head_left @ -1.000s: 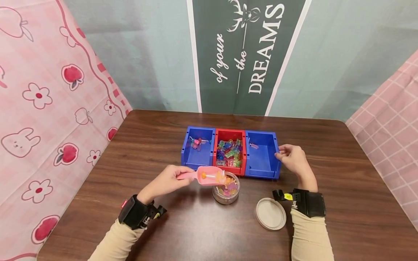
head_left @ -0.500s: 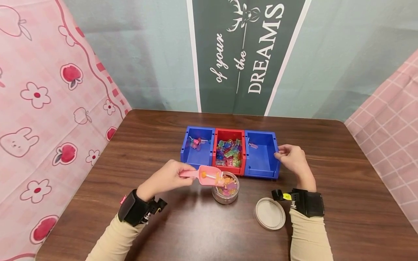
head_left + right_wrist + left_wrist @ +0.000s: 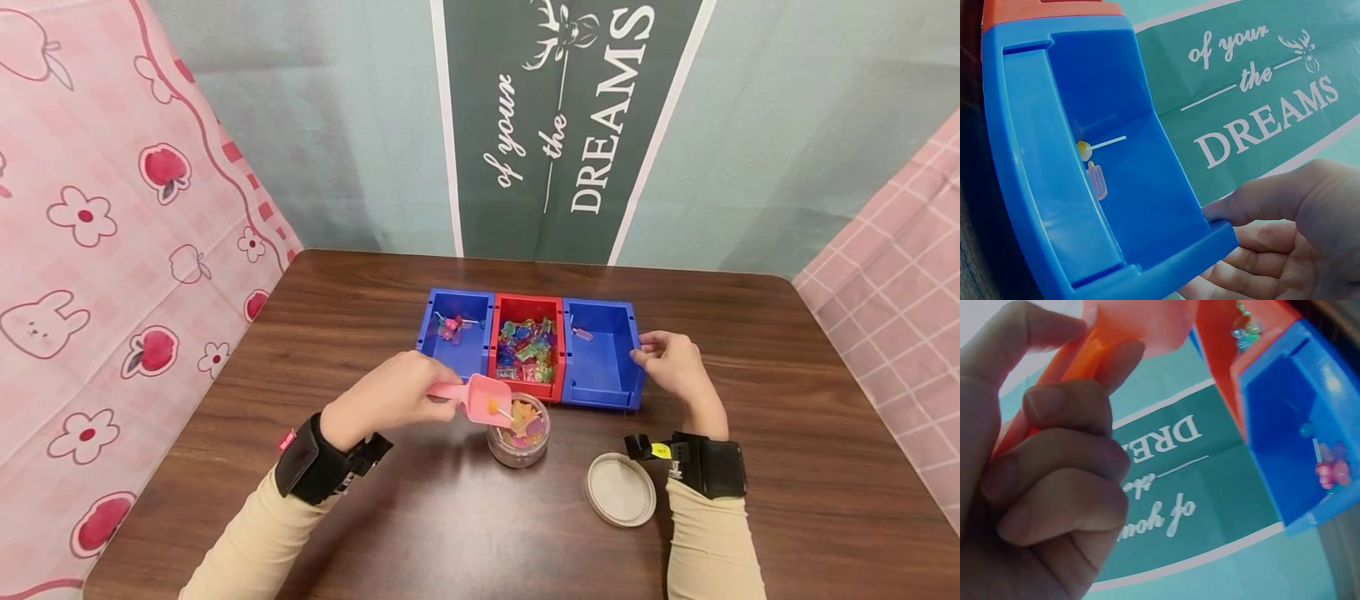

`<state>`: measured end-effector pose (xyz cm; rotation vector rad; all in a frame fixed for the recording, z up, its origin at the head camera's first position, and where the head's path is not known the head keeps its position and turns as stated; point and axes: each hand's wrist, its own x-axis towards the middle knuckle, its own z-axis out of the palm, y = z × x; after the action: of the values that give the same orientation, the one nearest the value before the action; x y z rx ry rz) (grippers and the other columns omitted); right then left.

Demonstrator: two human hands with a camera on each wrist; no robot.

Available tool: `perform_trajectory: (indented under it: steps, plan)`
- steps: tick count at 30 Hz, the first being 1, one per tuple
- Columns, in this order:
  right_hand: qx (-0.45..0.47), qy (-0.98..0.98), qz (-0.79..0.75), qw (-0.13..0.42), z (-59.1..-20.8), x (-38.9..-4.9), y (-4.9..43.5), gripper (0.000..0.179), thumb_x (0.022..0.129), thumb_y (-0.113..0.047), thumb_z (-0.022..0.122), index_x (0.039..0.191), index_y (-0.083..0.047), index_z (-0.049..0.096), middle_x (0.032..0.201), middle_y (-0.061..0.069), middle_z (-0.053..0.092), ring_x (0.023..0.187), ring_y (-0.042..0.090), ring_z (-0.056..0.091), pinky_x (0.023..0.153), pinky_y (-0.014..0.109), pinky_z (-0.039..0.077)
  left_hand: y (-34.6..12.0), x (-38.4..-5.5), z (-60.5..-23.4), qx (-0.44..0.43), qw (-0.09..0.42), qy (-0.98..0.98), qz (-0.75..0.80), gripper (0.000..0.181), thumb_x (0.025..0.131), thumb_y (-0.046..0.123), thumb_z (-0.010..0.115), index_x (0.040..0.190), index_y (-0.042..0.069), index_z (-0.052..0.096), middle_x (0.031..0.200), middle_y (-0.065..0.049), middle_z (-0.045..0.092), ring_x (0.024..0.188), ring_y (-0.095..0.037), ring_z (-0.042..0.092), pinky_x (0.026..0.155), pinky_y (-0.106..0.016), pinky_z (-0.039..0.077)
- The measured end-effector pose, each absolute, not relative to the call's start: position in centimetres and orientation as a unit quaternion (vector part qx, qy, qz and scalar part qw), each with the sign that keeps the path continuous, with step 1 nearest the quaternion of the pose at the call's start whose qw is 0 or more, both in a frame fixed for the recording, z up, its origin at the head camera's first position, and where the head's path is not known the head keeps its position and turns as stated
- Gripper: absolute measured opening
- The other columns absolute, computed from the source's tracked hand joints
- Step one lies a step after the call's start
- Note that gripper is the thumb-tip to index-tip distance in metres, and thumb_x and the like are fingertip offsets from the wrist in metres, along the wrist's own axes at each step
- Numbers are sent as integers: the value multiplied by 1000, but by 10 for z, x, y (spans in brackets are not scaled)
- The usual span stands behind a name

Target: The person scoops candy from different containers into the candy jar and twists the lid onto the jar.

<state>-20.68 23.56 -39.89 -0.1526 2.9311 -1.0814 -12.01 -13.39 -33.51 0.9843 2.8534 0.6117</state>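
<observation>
In the head view, my left hand (image 3: 393, 398) grips the handle of a pink scoop (image 3: 483, 392), tilted with its lip over a clear round jar (image 3: 517, 456). An orange lollipop (image 3: 493, 407) lies in the scoop, its stick toward the lip. Colourful translucent pieces (image 3: 528, 425) fill the jar. My right hand (image 3: 673, 364) holds the side wall of the right blue bin (image 3: 606, 367), thumb on the edge and fingers outside. Inside that bin, the right wrist view shows a yellow lollipop (image 3: 1085, 150) and a pink popsicle-shaped piece (image 3: 1098, 182).
A red bin (image 3: 547, 385) full of colourful pieces joins the right bin to a left blue bin (image 3: 457, 362) holding a few pink and blue pieces. A pale round lid (image 3: 621, 490) lies on the brown table (image 3: 465, 533). Fabric hangs behind and at both sides.
My left hand has moved a little to the right with the scoop, which tips more. Orange pieces at its lip have gone into the jar; the lollipop slid toward the lip. The right hand stays put.
</observation>
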Motion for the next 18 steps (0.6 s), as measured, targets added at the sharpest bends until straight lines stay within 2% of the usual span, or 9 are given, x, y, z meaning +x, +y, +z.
perform_trajectory:
  steps: [5,18]
  plan:
    - [-46,935,-351,15,-399,-207,236,35,87,-8,64,112,16,60,101,33,68,84,31,67,63,19,47,-131,-121,-328,321,35,930,176,10,78,21,66,69,19,61,57,12,27,52,-1,24,51,-18,15]
    - [-43,936,-349,19,-400,-208,237,35,87,-9,64,111,16,60,100,32,68,81,28,67,63,20,47,-134,-119,-328,305,42,932,191,8,79,21,65,72,17,64,57,12,29,52,-1,25,51,-17,15]
